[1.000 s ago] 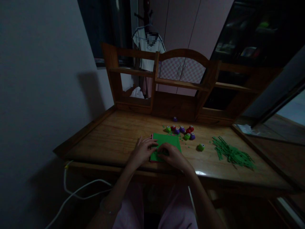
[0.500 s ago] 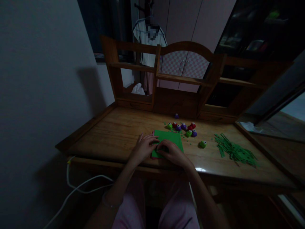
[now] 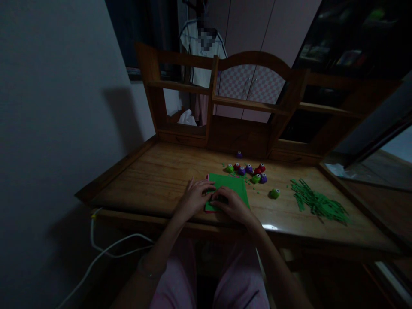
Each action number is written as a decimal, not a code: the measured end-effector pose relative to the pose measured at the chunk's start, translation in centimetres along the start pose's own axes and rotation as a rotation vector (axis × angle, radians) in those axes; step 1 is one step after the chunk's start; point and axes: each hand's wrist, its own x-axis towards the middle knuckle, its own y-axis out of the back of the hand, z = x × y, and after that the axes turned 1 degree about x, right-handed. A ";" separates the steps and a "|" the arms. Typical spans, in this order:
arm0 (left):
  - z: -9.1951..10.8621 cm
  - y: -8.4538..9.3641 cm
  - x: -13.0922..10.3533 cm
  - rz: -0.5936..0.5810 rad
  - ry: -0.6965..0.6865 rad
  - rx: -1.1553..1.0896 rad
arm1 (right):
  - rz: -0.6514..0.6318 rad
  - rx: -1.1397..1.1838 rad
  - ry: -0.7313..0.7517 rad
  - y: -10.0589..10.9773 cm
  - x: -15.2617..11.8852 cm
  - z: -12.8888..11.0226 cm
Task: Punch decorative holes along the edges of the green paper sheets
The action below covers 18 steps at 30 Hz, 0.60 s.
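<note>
A stack of square sheets [image 3: 236,182], green on top with red showing at its edges, lies near the table's front edge. My left hand [image 3: 195,197] is at the stack's left edge, its fingers bent over the green paper and its thumb drawn in close to them. Lying across the paper from the right, my right hand [image 3: 230,204] has curled fingers and thumb pinched together, their tips meeting near the left hand's. Whatever sits between the right fingertips is hidden. Just beyond the stack are several small craft punches [image 3: 256,178] in green, red and purple.
Green punched paper scraps [image 3: 318,204] lie heaped at the right of the wooden table [image 3: 135,189]. Tiny green cut-outs are scattered around the punches. A wooden shelf unit [image 3: 238,128] stands along the back. A white cable [image 3: 116,240] hangs at the front left.
The view has tilted slightly, so the table items sit a little higher in the picture. Both hands stay at the left part of the stack, with hardly any finger movement.
</note>
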 end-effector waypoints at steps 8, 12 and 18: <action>-0.2 -0.2 0.1 -0.004 0.008 0.007 | -0.042 0.054 0.005 0.7 0.2 -0.5; -0.2 -0.2 0.0 0.001 0.006 0.000 | -0.051 0.067 -0.003 0.9 0.3 -0.4; -0.3 -0.3 0.1 -0.003 0.009 0.006 | -0.046 0.103 -0.013 0.8 0.3 0.3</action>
